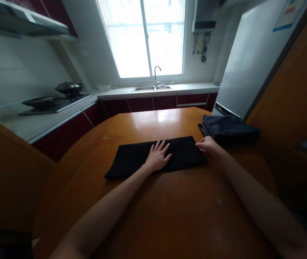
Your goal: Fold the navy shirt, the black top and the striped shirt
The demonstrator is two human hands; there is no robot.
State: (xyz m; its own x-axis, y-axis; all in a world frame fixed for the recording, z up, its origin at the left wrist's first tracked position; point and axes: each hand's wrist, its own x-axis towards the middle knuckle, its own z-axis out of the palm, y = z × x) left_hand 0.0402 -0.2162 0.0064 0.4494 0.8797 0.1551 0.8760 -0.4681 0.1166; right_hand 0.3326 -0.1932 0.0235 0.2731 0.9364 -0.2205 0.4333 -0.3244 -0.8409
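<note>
A black folded cloth (132,158), perhaps a garment, lies flat as a long strip across the wooden table. My left hand (157,157) rests on its middle, palm down with the fingers spread. At the strip's right end is my right hand (208,145), its thumb and fingers pinched together at the edge of the black cloth. Whether the fabric is between those fingertips is hard to see, but they touch its right edge. Just beyond my right hand sits a stack of dark folded clothes (229,129).
The wooden table (156,208) has rounded ends. Behind it runs a white counter with a sink (145,88) and faucet (156,76) under a bright window. Pans (68,88) stand on the stove at the left. A refrigerator (250,61) stands at the right.
</note>
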